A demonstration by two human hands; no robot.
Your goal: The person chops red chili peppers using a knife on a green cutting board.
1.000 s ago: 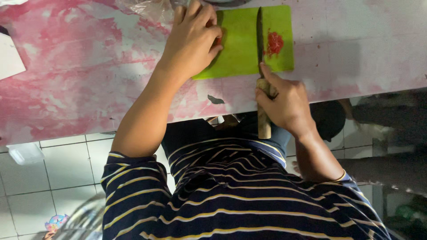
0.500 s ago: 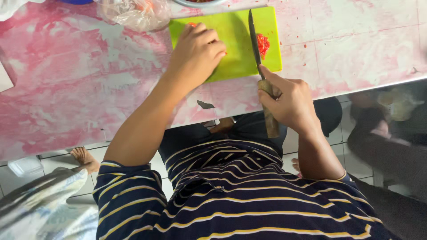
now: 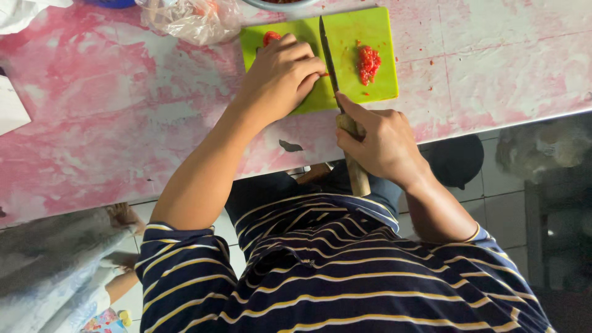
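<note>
Head view, looking down over a striped navy shirt (image 3: 345,277) to a pink-and-white mottled counter (image 3: 111,123) across the upper half of the frame. Green cutting board (image 3: 370,31) at upper centre, lying flat on the counter. Left hand (image 3: 280,77) rests on the board's left part, fingers curled down over a red piece of food (image 3: 270,37), only a bit of which shows at the fingertips near the board's upper left corner. Right hand (image 3: 379,145) at centre, just below the board's lower edge, closed around the wooden handle of a knife (image 3: 328,55), index finger stretched forward along the top; the handle's end sticks out below the fist, past the counter edge. Blade runs up across the board, just right of the left hand's knuckles, touching or nearly so; cannot tell which. Small heap of chopped red bits (image 3: 368,61) right of the blade, apart from it, on the board's right part. Red specks scattered on the counter right of the board. Clear plastic bag (image 3: 191,18) upper left of the board, crumpled. White tiled floor (image 3: 499,185) below the counter edge.
</note>
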